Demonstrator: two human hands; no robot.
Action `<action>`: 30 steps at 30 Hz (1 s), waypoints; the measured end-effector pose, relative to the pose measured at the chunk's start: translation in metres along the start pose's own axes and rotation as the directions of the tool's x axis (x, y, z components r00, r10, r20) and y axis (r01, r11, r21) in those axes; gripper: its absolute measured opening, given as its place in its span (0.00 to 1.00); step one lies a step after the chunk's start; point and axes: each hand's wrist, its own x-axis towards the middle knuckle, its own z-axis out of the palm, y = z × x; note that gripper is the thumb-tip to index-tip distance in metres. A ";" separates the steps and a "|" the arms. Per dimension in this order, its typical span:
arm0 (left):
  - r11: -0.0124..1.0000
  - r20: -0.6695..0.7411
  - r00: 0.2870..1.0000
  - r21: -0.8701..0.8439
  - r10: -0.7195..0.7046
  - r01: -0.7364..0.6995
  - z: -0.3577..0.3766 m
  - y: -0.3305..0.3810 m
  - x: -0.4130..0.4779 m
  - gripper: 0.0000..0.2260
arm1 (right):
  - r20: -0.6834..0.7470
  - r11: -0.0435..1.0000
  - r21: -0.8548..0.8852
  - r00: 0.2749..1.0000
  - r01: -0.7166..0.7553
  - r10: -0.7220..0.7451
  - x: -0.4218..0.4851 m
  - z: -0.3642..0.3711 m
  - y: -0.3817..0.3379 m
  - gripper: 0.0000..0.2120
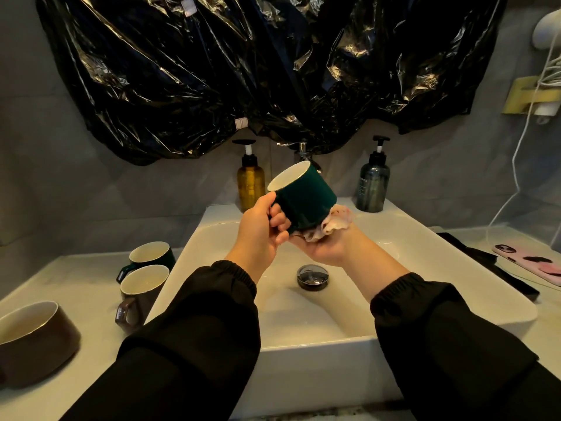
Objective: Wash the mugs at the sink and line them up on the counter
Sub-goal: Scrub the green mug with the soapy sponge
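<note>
Left hand [258, 230] grips the dark green mug [303, 192] by its handle, fingers curled through the loop. It holds the mug tilted above the sink [425, 256], mouth turned up and to the left. The right hand [326, 249] lies palm-up beneath it, cupping a frilly pale cloth [329, 223] against the mug's base — its fingertips are hidden behind cloth and mug. Three more mugs stand on the counter [76, 284] left of the basin: a second green one [151, 255], a brown mug [142, 291] beside the rim, and a wider brown mug [33, 341] nearest the camera. The likeliest slip is at the handle — a wet, soapy grip on one small loop could let the mug twist free and chip on the hard basin. The left sleeve [197, 314] also passes close to the brown mug and could knock it.
</note>
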 end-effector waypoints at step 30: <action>0.947 -0.438 0.842 0.195 0.316 -0.254 -0.167 0.096 -0.162 0.18 | 0.140 0.306 -0.891 0.844 0.335 -0.518 0.000 0.088 0.113 0.08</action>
